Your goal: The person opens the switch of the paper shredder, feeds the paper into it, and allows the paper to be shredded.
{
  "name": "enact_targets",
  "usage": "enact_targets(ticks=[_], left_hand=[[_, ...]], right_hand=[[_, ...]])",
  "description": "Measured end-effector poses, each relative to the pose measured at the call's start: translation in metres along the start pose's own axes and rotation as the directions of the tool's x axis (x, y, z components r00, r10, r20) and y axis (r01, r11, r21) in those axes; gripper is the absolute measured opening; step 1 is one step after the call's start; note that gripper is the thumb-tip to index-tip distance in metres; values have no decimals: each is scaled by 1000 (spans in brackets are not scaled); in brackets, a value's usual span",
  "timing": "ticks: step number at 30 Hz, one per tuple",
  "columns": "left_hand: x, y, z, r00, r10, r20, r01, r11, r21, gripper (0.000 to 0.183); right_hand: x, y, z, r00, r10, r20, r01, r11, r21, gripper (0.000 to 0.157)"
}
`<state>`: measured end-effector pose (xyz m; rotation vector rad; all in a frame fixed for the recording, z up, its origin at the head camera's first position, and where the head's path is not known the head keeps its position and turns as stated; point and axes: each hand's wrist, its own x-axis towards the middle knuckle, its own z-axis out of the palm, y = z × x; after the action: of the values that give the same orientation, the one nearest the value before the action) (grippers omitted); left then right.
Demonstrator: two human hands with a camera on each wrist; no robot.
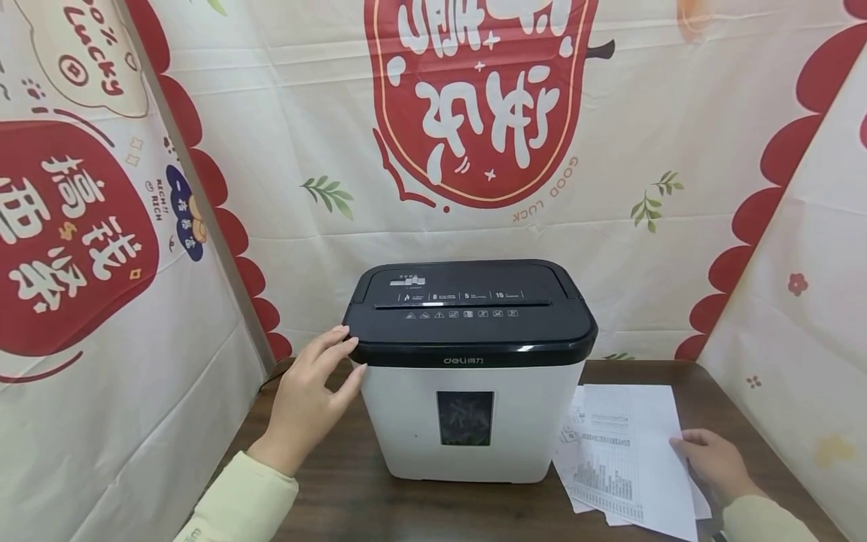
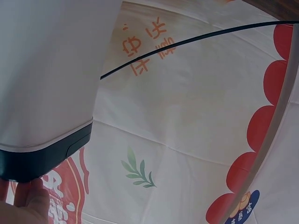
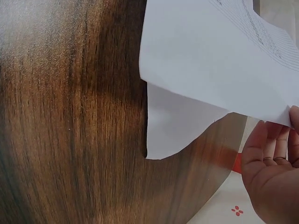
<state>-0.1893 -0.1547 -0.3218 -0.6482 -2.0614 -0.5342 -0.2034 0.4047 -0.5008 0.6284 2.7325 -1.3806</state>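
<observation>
A paper shredder with a white bin and black top stands upright on the table in the head view. A narrow slot crosses its top. My left hand touches the top's front left corner, its fingers loosely bent and not wrapped round it. In the left wrist view the left fingertips rest at the black rim. To the right of the shredder, my right hand pinches the right edge of a printed paper sheet. More sheets lie partly hidden under it.
The brown wooden table has rounded far corners. Printed cloth walls stand behind it and on both sides. A black power cord runs out from behind the shredder on its left.
</observation>
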Motion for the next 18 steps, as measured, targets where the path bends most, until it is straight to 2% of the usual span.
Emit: enact_targets(ticks=[18], left_hand=[[1,5,-4,1000,-12,14,12,1000,10,41]], right_hand=[[-12,-11,-15,1000,4,-9,-4,1000,-17,65]])
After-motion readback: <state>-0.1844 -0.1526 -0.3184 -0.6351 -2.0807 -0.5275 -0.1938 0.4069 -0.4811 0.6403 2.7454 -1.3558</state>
